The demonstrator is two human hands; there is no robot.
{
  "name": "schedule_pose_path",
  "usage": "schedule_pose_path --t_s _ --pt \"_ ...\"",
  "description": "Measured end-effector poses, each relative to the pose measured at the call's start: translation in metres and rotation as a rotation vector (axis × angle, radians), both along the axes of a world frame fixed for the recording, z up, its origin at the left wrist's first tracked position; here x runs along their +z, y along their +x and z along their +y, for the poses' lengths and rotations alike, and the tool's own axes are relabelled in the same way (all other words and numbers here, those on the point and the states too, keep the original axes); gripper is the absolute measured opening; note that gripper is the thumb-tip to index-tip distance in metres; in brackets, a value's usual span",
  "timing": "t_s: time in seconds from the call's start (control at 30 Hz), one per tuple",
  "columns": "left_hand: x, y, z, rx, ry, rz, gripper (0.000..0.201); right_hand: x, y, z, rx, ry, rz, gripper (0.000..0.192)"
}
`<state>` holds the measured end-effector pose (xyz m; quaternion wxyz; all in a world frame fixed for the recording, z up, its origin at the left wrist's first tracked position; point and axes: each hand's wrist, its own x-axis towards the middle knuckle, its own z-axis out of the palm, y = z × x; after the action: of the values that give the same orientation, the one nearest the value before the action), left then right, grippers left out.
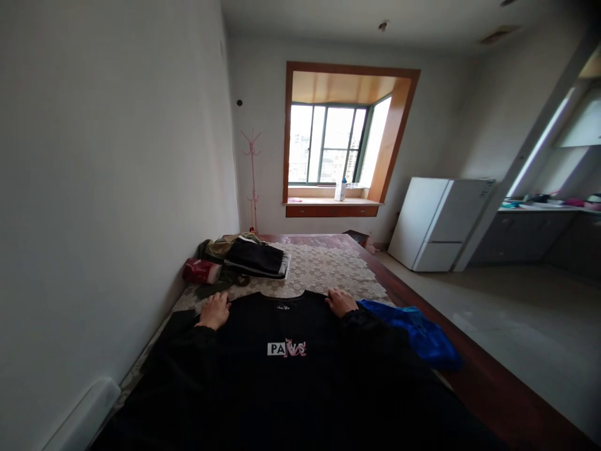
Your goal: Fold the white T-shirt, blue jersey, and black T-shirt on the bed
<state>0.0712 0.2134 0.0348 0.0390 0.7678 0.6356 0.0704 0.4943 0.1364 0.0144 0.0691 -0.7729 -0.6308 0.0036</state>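
Observation:
A black T-shirt is spread front up before me, its neckline pointing away and a "PAWS" print on the chest. My left hand is at the shirt's left shoulder, fingers bent over the cloth. At the opposite shoulder, my right hand has its fingers curled on the fabric in the same way. Dark sleeves cover both my forearms and blend into the shirt, so its lower part is hard to make out. Blue cloth lies just right of my right hand.
A lace cloth covers much of the dark red table. Folded dark clothes and a red packet sit at the far left, near the wall. A white fridge stands beyond, to the right.

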Motion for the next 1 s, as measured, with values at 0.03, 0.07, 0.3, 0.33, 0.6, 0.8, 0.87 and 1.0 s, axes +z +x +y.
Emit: schedule_pose_path --t_s 0.03,0.07,0.3,0.33,0.6,0.8,0.87,1.0 --pt "0.001 -0.003 0.004 -0.016 -0.009 0.001 0.026 0.000 0.002 0.001 0.012 -0.003 0.004 0.015" --pt "0.002 -0.005 0.009 -0.030 -0.017 0.000 0.026 0.000 0.005 0.002 0.020 -0.004 0.008 0.015" --pt "0.008 -0.004 0.032 -0.064 -0.042 0.018 0.031 0.005 0.016 0.013 0.027 -0.005 -0.008 0.025" --pt "0.007 -0.003 0.032 -0.074 -0.043 0.023 0.031 0.003 0.016 0.013 0.026 -0.015 -0.014 0.025" --pt "0.005 -0.010 0.031 -0.093 -0.057 0.049 0.038 -0.007 0.008 0.014 -0.004 -0.042 -0.059 0.022" --pt "0.006 0.033 0.046 -0.062 -0.114 0.021 0.046 -0.001 -0.023 0.039 0.049 -0.031 -0.014 0.025" --pt "0.003 0.052 0.049 -0.069 -0.126 -0.006 0.047 -0.002 -0.034 0.045 0.038 -0.027 0.001 0.026" --pt "-0.001 0.072 0.049 -0.091 -0.078 -0.056 0.038 -0.001 -0.038 0.051 0.014 -0.008 0.029 0.019"
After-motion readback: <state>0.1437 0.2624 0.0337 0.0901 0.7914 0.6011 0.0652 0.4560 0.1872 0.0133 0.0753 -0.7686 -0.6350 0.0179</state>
